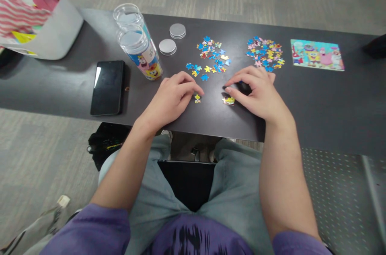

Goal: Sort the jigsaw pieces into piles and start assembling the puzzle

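My left hand (177,96) rests on the dark table, its index finger stretched out to the edge of a small yellow puzzle piece (197,98). Nothing shows in its grasp; the other fingers are partly curled. My right hand (256,88) is open, thumb and forefinger apart, close above a yellow, white and red cluster of puzzle pieces (228,100). Whether the thumb touches this cluster I cannot tell. Beyond my hands lie a spread-out group of loose puzzle pieces (212,52) and a denser pile of puzzle pieces (265,53).
A colourful picture card (317,54) lies at right. To the left are two clear-topped cartoon canisters (144,56), two round silver lids (167,46), a black phone (107,88) and a white bin (64,31) with coloured material. The table (301,114) is narrow.
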{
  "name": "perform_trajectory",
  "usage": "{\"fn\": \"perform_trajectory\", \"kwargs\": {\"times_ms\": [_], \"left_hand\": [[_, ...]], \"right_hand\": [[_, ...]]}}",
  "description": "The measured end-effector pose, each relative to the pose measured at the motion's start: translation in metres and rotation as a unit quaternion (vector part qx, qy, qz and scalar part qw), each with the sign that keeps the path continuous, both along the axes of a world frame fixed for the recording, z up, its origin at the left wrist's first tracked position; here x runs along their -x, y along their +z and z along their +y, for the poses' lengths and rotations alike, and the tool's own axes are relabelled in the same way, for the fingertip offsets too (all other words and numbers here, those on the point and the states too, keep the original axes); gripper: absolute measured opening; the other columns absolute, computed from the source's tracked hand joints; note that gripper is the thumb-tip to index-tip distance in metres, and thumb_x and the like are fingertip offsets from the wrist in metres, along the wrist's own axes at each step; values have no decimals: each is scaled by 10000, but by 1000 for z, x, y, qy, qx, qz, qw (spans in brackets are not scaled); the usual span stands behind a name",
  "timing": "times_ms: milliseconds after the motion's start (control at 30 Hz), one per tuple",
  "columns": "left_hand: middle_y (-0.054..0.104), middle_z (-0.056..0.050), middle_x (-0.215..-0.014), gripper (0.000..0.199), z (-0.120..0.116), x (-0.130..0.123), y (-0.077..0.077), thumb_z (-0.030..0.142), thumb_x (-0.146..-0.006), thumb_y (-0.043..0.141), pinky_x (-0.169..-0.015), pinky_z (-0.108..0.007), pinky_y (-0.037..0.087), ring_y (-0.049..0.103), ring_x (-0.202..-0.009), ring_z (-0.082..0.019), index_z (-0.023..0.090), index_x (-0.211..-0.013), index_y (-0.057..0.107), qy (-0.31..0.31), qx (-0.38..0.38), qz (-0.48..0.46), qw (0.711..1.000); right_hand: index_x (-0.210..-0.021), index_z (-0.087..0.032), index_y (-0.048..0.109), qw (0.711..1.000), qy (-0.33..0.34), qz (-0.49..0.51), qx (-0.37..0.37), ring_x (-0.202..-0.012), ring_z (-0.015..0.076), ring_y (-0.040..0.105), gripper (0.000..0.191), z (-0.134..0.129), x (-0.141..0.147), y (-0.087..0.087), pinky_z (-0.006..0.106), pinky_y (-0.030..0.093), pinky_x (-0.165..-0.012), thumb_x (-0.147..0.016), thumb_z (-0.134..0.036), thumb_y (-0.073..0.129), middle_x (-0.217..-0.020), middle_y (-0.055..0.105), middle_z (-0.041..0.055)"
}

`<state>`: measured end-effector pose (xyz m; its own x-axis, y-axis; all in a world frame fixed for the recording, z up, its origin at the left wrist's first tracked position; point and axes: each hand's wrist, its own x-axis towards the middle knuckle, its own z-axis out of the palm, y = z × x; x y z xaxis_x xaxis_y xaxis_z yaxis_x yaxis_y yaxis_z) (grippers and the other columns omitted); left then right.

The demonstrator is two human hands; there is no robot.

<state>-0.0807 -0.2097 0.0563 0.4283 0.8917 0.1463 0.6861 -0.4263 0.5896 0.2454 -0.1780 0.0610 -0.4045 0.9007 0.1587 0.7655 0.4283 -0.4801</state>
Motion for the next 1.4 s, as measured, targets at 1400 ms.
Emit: {"fn": "perform_trajectory", "kwargs": {"times_ms": [1400], "left_hand": [[798, -61, -1395, 210, 8, -51, -4, 352, -1132, 980, -1196, -470, 527, 737, -1146, -278, 283, -1314, 899, -22, 23, 11, 999]], "right_hand": [[-1160, -361, 1001, 1000, 27, 2, 7, -1458, 450, 747, 97, -15, -11, -2, 715, 469, -1301, -1198, -357, 912, -1515, 876, 100]]}}
